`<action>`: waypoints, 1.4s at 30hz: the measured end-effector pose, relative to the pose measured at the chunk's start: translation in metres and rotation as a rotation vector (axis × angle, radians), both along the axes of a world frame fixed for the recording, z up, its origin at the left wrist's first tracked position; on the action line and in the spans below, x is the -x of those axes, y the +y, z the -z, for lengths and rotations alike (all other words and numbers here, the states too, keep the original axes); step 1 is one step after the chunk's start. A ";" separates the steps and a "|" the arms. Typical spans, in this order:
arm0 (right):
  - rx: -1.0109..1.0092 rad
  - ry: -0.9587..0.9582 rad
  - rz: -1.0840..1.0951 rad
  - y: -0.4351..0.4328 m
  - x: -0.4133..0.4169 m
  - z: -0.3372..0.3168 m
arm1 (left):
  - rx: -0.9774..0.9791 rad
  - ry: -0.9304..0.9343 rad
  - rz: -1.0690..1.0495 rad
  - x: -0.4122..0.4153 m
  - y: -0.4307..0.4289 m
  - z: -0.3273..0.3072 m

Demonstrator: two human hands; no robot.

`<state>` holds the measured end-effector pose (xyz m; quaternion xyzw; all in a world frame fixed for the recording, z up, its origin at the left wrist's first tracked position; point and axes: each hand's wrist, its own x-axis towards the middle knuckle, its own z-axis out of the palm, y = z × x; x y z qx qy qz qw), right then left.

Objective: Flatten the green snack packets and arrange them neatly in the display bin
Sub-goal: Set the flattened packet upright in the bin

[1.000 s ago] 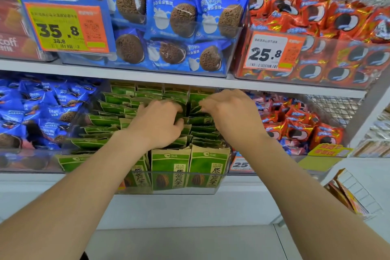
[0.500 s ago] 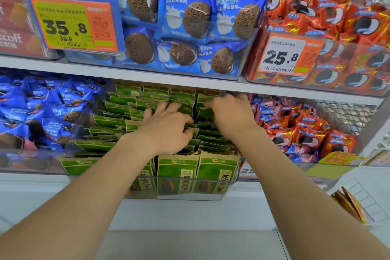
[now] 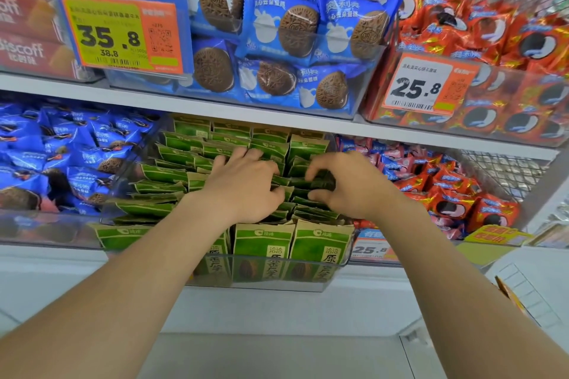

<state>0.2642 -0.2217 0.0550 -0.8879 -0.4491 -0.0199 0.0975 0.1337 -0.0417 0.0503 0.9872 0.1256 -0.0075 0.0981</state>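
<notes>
Packets point(image 3: 268, 243) fill the bin point(image 3: 261, 286) in rows from its front wall to its back. Those along its left wall are slumped and skewed.

The likeliest slip is that pressing down mid-bin fans the rows apart. That would tip the upright front row over the front wall or knock the loose left column further askew. Pushing too hard could also crease the paper tops or crush what is inside. A pull by the right hand might drag neighbouring packets up out of line.

The left hand point(image 3: 243, 188) lies palm down at the bin's middle, fingers nearly straight, pressing on the packet tops and holding nothing. The right hand point(image 3: 348, 184), toward the bin's right wall, is clawed. Its fingers curl over a few packet tops with the thumb below, apparently pinching them.
</notes>
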 end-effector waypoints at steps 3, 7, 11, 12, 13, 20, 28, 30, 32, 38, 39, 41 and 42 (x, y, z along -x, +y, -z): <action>0.135 -0.198 0.053 0.012 -0.001 -0.001 | 0.004 -0.022 -0.016 0.000 -0.001 -0.002; 0.242 -0.323 0.069 0.029 -0.001 0.010 | 0.001 -0.053 -0.035 0.000 -0.003 -0.002; 0.080 -0.186 0.187 0.034 -0.010 0.010 | -0.003 -0.056 -0.049 0.001 -0.005 -0.002; 0.053 -0.190 0.210 0.035 -0.011 0.008 | 0.000 -0.057 -0.050 0.001 -0.005 -0.002; 0.048 -0.209 0.220 0.037 -0.012 0.006 | 0.002 -0.060 -0.050 0.001 -0.004 -0.002; 0.203 -0.172 0.089 0.038 -0.003 -0.001 | 0.006 -0.093 -0.039 0.001 -0.001 -0.002; 0.111 -0.058 0.100 0.032 0.028 0.003 | -0.029 -0.050 -0.014 0.003 -0.004 -0.002; 0.014 -0.062 0.129 0.033 0.025 0.005 | -0.035 -0.054 -0.014 0.004 -0.005 -0.001; -0.142 -0.166 0.168 0.037 0.012 0.011 | -0.040 -0.055 -0.014 0.005 -0.006 0.001; -0.194 -0.237 0.230 0.047 -0.002 0.011 | -0.032 -0.106 -0.020 0.008 -0.008 0.005; -0.172 -0.225 0.235 0.048 -0.004 0.009 | -0.029 -0.120 -0.021 0.008 -0.009 0.006; -0.099 -0.205 0.239 0.049 -0.004 0.004 | -0.020 -0.150 -0.020 0.008 -0.009 0.007; -0.076 -0.193 0.236 0.050 -0.003 0.002 | -0.011 -0.163 -0.019 0.008 -0.009 0.007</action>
